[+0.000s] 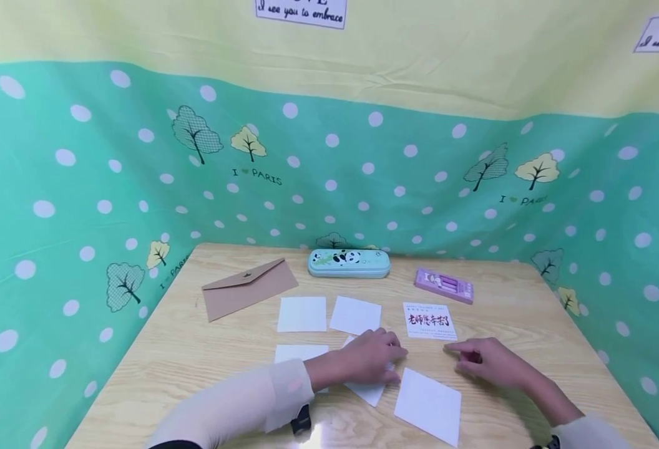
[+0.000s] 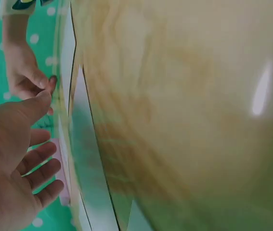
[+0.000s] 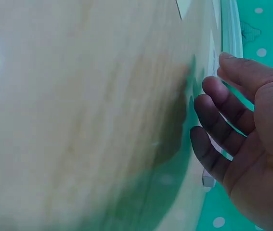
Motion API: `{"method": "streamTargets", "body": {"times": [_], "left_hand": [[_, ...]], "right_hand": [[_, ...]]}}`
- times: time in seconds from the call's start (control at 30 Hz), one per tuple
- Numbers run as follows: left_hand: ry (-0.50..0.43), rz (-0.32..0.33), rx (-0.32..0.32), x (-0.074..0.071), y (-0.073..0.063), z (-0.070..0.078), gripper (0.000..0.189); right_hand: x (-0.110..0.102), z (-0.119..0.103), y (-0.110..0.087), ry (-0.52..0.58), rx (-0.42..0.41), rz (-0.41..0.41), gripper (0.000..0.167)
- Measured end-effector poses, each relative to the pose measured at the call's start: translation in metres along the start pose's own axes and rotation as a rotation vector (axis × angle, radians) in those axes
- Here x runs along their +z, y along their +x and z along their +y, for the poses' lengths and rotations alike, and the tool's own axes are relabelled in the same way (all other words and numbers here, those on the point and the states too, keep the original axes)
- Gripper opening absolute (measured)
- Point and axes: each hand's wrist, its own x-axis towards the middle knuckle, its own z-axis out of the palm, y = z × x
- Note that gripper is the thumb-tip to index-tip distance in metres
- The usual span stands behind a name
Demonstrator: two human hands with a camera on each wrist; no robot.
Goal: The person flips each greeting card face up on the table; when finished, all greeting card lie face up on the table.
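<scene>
In the head view my left hand (image 1: pixel 369 357) hovers over a white card (image 1: pixel 367 391) and hides much of it. Its fingers are loosely bent with nothing between them, as the left wrist view also shows. A larger, tilted white card (image 1: pixel 429 405) lies just right of that thumb. My right hand (image 1: pixel 489 362) is to the right, index finger stretched toward the lower edge of a card printed with dark red characters (image 1: pixel 430 320). The right wrist view shows its other fingers (image 3: pixel 206 144) slightly curled, holding nothing.
Two blank white cards (image 1: pixel 302 313) (image 1: pixel 356 315) lie behind the left hand, and another card (image 1: pixel 301 353) is partly under that forearm. A brown envelope (image 1: pixel 256 293), a panda pencil case (image 1: pixel 349 264) and a purple pen box (image 1: pixel 444 285) lie farther back. Polka-dot cloth (image 1: pixel 329 168) encloses the table.
</scene>
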Motion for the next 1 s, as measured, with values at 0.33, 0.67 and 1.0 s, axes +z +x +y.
{"method": "streamTargets", "body": {"times": [0.33,0.67,1.0], "left_hand": [[0.03,-0.011,0.119,0.002,-0.016,0.021,0.056],[0.125,-0.05,0.124,0.008,-0.021,0.027,0.06],[0.191,-0.061,0.09,0.012,-0.021,0.03,0.061]], "right_hand": [[0.013,0.001,-0.017,0.053,-0.138,-0.004,0.035],[0.02,-0.001,-0.024,0.095,-0.15,-0.058,0.038],[0.034,0.006,-0.035,0.039,-0.232,0.054,0.041]]}}
